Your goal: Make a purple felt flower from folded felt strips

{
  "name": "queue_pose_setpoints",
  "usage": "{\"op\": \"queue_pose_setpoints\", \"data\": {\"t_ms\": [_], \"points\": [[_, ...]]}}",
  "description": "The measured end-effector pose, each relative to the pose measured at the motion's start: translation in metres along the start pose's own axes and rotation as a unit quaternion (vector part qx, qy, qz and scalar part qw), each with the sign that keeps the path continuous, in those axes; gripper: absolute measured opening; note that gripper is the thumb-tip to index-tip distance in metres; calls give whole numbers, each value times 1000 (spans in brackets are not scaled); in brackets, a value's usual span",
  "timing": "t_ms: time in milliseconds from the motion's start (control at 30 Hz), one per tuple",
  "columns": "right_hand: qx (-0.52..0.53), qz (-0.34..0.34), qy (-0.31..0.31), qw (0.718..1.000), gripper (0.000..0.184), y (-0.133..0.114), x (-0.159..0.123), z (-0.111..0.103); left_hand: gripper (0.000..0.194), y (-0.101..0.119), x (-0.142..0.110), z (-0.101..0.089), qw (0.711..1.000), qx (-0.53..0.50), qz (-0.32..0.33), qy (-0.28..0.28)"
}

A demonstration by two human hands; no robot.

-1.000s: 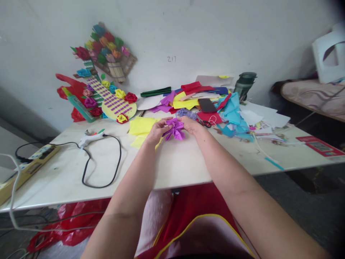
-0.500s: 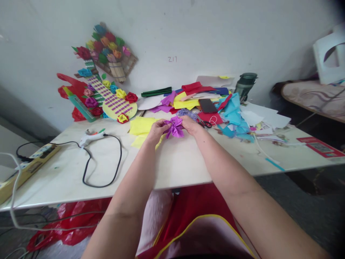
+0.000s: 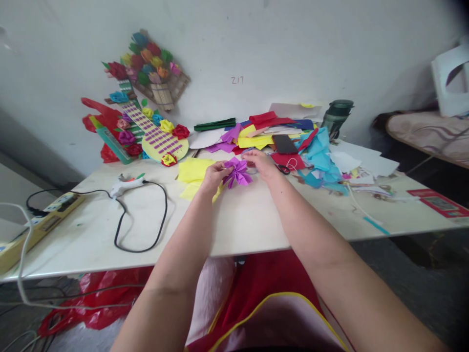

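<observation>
A purple crepe-paper flower (image 3: 240, 173) with spread, pleated petals is held above the white table in front of me. My left hand (image 3: 217, 175) pinches its left side between thumb and fingers. Just beyond the flower's upper right, my right hand (image 3: 259, 161) hovers apart from the petals, its fingers loosely bent and partly spread, with nothing visible in them. Behind those fingers lies a bundle of purple stringy material, mostly covered by the hand. Scissors with black handles (image 3: 283, 169) lie right of the right hand. Yellow paper sheets (image 3: 194, 169) lie beside and under the left hand.
A white glue gun (image 3: 126, 186) with a black cord rests at left, near a power strip (image 3: 47, 222). A flower-covered paper guitar (image 3: 164, 146) leans at the wall. Coloured paper, a phone (image 3: 285, 144) and a dark green bottle (image 3: 336, 119) stand or lie at the back.
My right hand has let go of the flower's right side and moved slightly away, up and right. My left hand still holds the flower. The view has shifted slightly.
</observation>
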State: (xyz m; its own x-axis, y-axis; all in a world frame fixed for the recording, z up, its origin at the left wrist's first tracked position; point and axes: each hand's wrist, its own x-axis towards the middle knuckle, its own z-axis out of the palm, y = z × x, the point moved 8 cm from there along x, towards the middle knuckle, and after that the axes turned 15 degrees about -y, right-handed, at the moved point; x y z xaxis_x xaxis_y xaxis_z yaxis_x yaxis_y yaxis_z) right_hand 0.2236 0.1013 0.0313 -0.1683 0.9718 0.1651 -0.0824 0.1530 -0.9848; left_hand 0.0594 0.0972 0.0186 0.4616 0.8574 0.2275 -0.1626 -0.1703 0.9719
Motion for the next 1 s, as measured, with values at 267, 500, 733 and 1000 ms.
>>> {"op": "queue_pose_setpoints", "data": {"t_ms": [267, 500, 733, 1000], "points": [[-177, -121, -79, 974, 10, -30, -4, 26, 44, -10, 0, -6, 999, 17, -42, 18], [-288, -123, -71, 947, 15, -25, 2, 26, 43, -9, -1, -6, 999, 13, -37, 13], [-385, -148, -85, 907, 13, -28, 1, 35, 41, -10, -2, -6, 999, 4, -42, 10], [-442, -109, -78, 887, 15, -24, 0, 38, 41, -5, -3, -5, 999, 21, -32, 22]]}}
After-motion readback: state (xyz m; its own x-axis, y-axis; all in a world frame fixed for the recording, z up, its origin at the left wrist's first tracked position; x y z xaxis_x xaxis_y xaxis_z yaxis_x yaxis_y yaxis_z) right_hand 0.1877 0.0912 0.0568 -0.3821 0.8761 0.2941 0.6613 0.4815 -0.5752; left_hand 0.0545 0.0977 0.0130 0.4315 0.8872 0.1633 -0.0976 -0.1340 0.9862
